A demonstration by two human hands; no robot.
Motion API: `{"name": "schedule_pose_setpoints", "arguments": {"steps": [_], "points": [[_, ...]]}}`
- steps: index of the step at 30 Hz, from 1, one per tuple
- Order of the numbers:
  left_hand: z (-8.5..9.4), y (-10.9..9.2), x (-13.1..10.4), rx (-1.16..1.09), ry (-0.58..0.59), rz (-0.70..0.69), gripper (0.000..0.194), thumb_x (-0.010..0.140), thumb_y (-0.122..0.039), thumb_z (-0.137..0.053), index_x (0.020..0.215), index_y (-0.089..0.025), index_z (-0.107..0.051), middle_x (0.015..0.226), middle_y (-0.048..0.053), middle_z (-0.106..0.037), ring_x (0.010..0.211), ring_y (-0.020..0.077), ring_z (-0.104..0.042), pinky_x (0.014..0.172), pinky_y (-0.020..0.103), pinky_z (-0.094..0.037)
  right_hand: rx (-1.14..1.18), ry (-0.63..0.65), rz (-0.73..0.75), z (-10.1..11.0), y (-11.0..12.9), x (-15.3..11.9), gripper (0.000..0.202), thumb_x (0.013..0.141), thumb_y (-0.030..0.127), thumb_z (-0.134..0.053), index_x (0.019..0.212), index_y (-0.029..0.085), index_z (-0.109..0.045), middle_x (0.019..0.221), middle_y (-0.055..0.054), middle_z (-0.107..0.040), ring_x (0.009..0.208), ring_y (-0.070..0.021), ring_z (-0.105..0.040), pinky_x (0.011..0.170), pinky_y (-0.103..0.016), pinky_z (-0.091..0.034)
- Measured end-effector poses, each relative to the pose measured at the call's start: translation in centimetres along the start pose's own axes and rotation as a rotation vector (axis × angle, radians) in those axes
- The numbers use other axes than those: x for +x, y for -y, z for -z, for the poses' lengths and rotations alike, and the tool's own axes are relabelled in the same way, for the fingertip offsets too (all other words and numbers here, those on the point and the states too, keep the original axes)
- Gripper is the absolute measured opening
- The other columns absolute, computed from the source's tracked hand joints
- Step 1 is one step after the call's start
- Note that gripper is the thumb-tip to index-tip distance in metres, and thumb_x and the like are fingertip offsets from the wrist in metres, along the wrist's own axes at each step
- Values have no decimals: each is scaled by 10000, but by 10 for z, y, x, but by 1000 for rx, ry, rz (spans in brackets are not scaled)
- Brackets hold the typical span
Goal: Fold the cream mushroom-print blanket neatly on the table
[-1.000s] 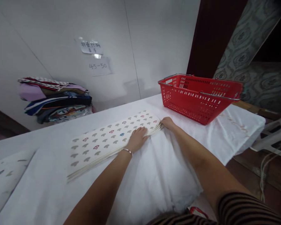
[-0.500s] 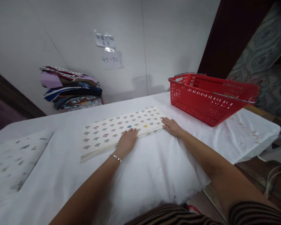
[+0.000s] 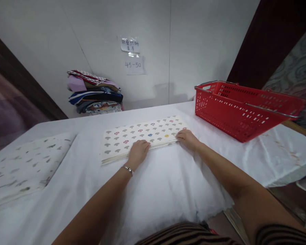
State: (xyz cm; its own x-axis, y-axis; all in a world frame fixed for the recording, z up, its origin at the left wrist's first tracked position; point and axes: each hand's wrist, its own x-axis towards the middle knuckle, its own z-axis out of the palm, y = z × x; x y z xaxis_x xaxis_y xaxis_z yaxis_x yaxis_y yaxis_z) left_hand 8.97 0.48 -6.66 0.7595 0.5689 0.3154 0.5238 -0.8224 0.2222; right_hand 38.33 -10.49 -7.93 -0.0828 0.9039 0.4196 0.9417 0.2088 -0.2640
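A long folded cloth (image 3: 127, 136), cream with grey, red, blue and yellow prints, lies flat in layers on the white-covered table (image 3: 84, 170). My left hand (image 3: 139, 152) is closed at the cloth's near edge, around its middle, fingers bent over the top. Near the right end, my right hand (image 3: 187, 139) grips the same near edge with its fingers together. The thumbs are mostly hidden. White fabric hangs in folds between my forearms.
A red plastic basket (image 3: 226, 110) with metal handles stands at the right. Another folded printed cloth (image 3: 33, 163) lies at the left. Behind the table is a pile of folded fabrics (image 3: 97, 97) against the wall, beneath paper signs (image 3: 135, 64).
The view has turned left, so things sit further right in the picture. Both hands, flatter on the cloth before, have curled their fingers at its near edge.
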Motion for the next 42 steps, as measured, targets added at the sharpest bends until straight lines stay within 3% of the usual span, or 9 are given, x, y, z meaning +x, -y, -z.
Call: {"name": "schedule_pose_setpoints", "arguments": {"steps": [8, 12, 17, 22, 27, 31, 37, 42], "points": [[-3, -8, 15, -38, 63, 52, 296, 904, -315, -407, 902, -226, -689, 919, 55, -630, 894, 200, -532, 790, 329, -428, 56, 94, 1, 4, -19, -8, 220, 881, 237, -517, 980, 195, -709, 1048, -100, -653, 1009, -216, -565, 887, -348, -445], [-3, -8, 18, -57, 79, 66, 290, 896, -325, -420, 897, -224, -692, 897, 51, -630, 885, 202, -534, 763, 315, -427, 52, 67, 2, 1, -26, -10, 201, 883, 232, -518, 943, 190, -705, 1043, -94, -646, 1008, -212, -559, 888, -344, -444], [-3, -7, 22, -128, 83, 115, 241, 856, -295, -471, 894, -217, -696, 902, 38, -643, 904, 201, -550, 780, 309, -429, 13, 29, 6, 5, -23, -9, 205, 892, 190, -481, 839, 171, -678, 895, -78, -649, 930, -201, -555, 859, -340, -442], [-2, -6, 24, -169, 84, 151, 226, 828, -293, -482, 866, -227, -695, 904, 22, -652, 916, 200, -566, 782, 304, -431, -6, 32, -10, 8, -25, -11, 211, 903, 193, -465, 921, 175, -675, 941, -84, -653, 917, -202, -554, 844, -338, -440], [-3, -5, 24, -195, 77, 152, 241, 832, -315, -466, 832, -233, -692, 871, 21, -646, 894, 198, -566, 769, 304, -428, -50, 96, 86, 10, -25, -7, 216, 899, 180, -471, 845, 175, -680, 925, -88, -643, 886, -195, -546, 853, -337, -418], [-5, -4, 25, -178, 66, 145, 265, 841, -324, -448, 787, -231, -691, 830, 28, -636, 856, 196, -564, 742, 301, -428, -116, 144, 81, 15, -18, -1, 250, 912, 169, -432, 800, 168, -655, 883, -88, -628, 861, -192, -527, 825, -329, -404], [-6, -6, 22, -201, 27, 125, 286, 862, -333, -428, 783, -218, -678, 853, 36, -636, 876, 191, -552, 763, 300, -427, -228, 104, 41, 23, -17, -7, 251, 933, 199, -396, 883, 161, -639, 909, -92, -621, 881, -204, -512, 782, -314, -391], [-8, -6, 21, -183, 9, 40, 298, 873, -318, -400, 801, -212, -669, 869, 43, -631, 871, 186, -543, 787, 311, -429, -225, 102, 67, 15, -23, -21, 206, 919, 196, -446, 899, 175, -650, 971, -98, -632, 913, -206, -526, 811, -329, -389]]}}
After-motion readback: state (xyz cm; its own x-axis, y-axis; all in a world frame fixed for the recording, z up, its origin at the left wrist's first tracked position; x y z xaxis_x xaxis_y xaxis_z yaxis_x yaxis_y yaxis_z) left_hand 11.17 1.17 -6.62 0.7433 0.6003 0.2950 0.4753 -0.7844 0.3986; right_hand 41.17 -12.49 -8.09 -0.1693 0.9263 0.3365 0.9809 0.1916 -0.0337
